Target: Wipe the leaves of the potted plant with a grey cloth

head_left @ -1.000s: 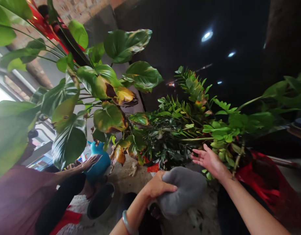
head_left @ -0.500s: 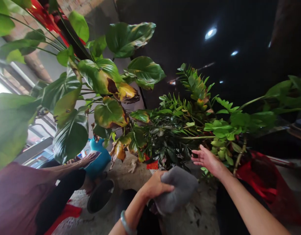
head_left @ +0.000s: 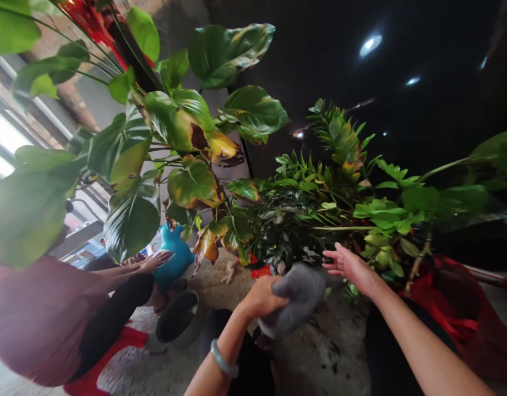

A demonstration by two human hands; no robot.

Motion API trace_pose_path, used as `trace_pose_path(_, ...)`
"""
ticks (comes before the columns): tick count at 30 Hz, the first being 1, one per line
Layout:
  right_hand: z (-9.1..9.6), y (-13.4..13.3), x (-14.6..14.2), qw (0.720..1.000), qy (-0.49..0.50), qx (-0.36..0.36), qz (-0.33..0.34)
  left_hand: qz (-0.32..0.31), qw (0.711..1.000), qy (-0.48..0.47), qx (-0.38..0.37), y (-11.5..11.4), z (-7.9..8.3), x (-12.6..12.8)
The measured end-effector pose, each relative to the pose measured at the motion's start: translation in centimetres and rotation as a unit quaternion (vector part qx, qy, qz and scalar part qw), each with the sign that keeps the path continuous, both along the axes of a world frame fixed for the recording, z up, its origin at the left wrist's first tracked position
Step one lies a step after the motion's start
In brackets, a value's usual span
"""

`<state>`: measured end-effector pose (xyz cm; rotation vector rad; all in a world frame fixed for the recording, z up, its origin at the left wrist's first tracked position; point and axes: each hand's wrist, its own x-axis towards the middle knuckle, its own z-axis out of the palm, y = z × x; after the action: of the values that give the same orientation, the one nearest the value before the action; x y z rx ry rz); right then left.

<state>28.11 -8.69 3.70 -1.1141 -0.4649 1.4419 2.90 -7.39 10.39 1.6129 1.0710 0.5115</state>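
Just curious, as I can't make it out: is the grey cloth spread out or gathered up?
Gathered up: the grey cloth forms a compact, rounded bundle in the left hand. Whether it is neatly folded, I cannot tell.

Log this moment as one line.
left hand: gripping grey cloth | right hand: open, empty, beside leafy plants | bangle: left wrist

Grey cloth (head_left: 296, 297): matt, soft-looking textile. Broad leaf (head_left: 133, 223): waxy, glossy. Black panel (head_left: 315, 49): smooth, glossy, reflecting lights. Floor (head_left: 339, 368): rough, matt, concrete-like. Red stool (head_left: 123, 341): smooth plastic. Bangle (head_left: 220, 360): smooth, polished. Blue vessel (head_left: 176, 267): smooth, low sheen. Red bag (head_left: 463, 327): thin, creased, plastic-looking film
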Motion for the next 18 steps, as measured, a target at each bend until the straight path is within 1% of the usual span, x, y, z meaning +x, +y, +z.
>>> trace_pose_path(1,-0.1,-0.1,0.0,1.0,-0.005,-0.004,0.0,-0.014,1.0,0.012,-0.021,-0.8,0.0,-1.1)
trace_pose_path(2,-0.1,-0.2,0.1,1.0,-0.008,-0.006,0.0,-0.012,0.999,0.005,-0.044,-1.5,0.4,-2.4)
trace_pose_path(3,-0.2,-0.3,0.3,1.0,-0.01,-0.006,-0.002,0.009,0.998,-0.021,-0.062,-1.9,1.2,-3.6)
trace_pose_path(4,-0.3,-0.3,0.5,1.0,-0.01,-0.003,-0.005,0.049,0.994,-0.066,-0.071,-2.0,2.3,-4.6)
trace_pose_path(5,-0.3,-0.3,0.6,1.0,-0.009,0.0,-0.007,0.106,0.984,-0.126,-0.068,-1.8,3.5,-5.4)
trace_pose_path(6,-0.4,-0.2,0.8,1.0,-0.008,0.005,-0.01,0.173,0.964,-0.197,-0.052,-1.4,4.6,-6.0)
trace_pose_path(7,-0.4,-0.1,0.9,1.0,-0.006,0.009,-0.012,0.24,0.933,-0.268,-0.031,-0.7,5.6,-6.1)
trace_pose_path(8,-0.4,0.1,0.9,1.0,-0.005,0.012,-0.014,0.301,0.895,-0.329,-0.008,0.1,6.3,-6.0)
trace_pose_path(9,-0.5,0.2,0.9,1.0,-0.004,0.015,-0.015,0.355,0.856,-0.375,0.012,0.9,6.5,-5.5)
trace_pose_path(10,-0.5,0.3,0.8,1.0,-0.004,0.018,-0.016,0.401,0.824,-0.399,0.021,1.6,6.3,-4.9)
trace_pose_path(11,-0.6,0.4,0.6,1.0,-0.005,0.021,-0.018,0.437,0.805,-0.402,0.015,1.9,5.6,-4.1)
trace_pose_path(12,-0.6,0.5,0.5,1.0,-0.006,0.024,-0.02,0.46,0.799,-0.388,-0.005,1.7,4.4,-3.2)
trace_pose_path(13,-0.7,0.5,0.3,0.999,-0.007,0.026,-0.022,0.473,0.804,-0.357,-0.039,1.2,2.9,-2.4)
trace_pose_path(14,-0.7,0.5,0.1,0.999,-0.009,0.027,-0.025,0.463,0.821,-0.325,-0.077,0.1,1.2,-1.7)
trace_pose_path(15,-0.7,0.4,0.0,0.999,-0.01,0.028,-0.028,0.435,0.843,-0.292,-0.124,-1.2,-0.5,-1.1)
trace_pose_path(16,-0.7,0.4,0.0,0.999,-0.011,0.029,-0.031,0.412,0.855,-0.261,-0.177,-2.7,-2.0,-0.8)
trace_pose_path(17,-0.7,0.3,-0.1,0.999,-0.011,0.029,-0.034,0.395,0.858,-0.239,-0.226,-4.2,-3.1,-0.7)
trace_pose_path(18,-0.6,0.2,-0.1,0.999,-0.011,0.03,-0.036,0.394,0.853,-0.231,-0.252,-5.4,-3.7,-0.8)
